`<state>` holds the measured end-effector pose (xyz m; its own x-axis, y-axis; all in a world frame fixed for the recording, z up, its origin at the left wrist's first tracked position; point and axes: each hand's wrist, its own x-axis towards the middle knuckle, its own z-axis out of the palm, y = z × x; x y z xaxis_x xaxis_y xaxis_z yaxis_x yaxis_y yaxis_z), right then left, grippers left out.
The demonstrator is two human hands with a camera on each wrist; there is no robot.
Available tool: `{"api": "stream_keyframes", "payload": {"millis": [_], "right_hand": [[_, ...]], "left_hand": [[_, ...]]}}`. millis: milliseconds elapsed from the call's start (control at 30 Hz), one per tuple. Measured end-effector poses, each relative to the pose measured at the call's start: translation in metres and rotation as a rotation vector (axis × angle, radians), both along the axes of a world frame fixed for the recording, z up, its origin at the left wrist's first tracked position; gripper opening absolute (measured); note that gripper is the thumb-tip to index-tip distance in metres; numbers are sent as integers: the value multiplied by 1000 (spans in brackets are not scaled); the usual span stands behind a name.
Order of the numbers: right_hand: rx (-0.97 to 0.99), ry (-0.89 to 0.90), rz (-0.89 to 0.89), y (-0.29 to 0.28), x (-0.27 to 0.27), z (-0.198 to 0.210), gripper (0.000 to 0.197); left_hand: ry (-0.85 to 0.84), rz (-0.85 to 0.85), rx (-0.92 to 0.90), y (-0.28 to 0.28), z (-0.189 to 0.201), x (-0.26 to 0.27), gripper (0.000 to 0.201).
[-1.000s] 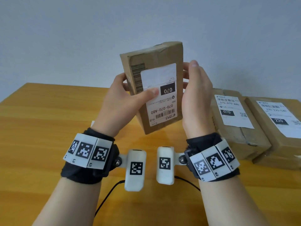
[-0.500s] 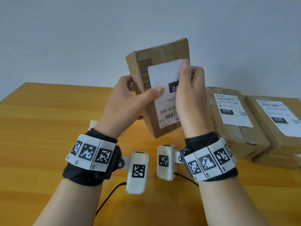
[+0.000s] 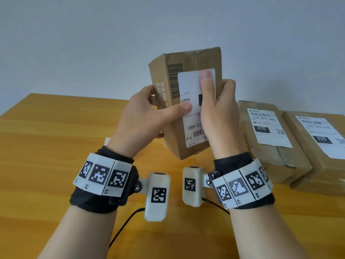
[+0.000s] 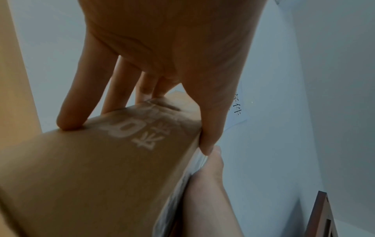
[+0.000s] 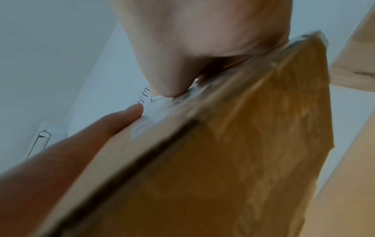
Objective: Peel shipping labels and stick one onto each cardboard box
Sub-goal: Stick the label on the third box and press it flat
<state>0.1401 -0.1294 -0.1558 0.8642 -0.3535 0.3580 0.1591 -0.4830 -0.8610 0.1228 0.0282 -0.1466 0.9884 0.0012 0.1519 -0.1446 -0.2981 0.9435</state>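
I hold a brown cardboard box (image 3: 188,58) upright above the table. A white shipping label (image 3: 190,85) lies on its front face, printed upside down. My left hand (image 3: 149,116) grips the box's left side, thumb lying across the label's left edge and fingers behind the box. My right hand (image 3: 218,113) grips the right side, its thumb pressed flat up the label. The left wrist view shows the box (image 4: 97,168) with fingers (image 4: 69,121) on its back. Its edge (image 5: 223,152) and the label (image 5: 154,118) fill the blurred right wrist view.
Two labelled cardboard boxes lie flat at the right of the wooden table (image 3: 46,146): one marked 070 (image 3: 270,146), one marked 220 (image 3: 321,152). A small white paper scrap (image 3: 107,142) peeks out behind my left wrist. A black cable (image 3: 121,228) trails near the front.
My right thumb has come onto the label and slid up its face. The box has turned a little, showing more of its left side.
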Motion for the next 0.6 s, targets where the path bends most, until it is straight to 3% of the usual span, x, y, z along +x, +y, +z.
{"api": "stream_keyframes", "payload": {"millis": [200,600], "right_hand": [[17,-124,-55,5,0,-1,68],[136,-301,-84,2,-1,-3,45]], "left_hand": [[-19,43,-40,-7,2,-3,57],[-91,-11,-87,-5,5,-5,49]]}}
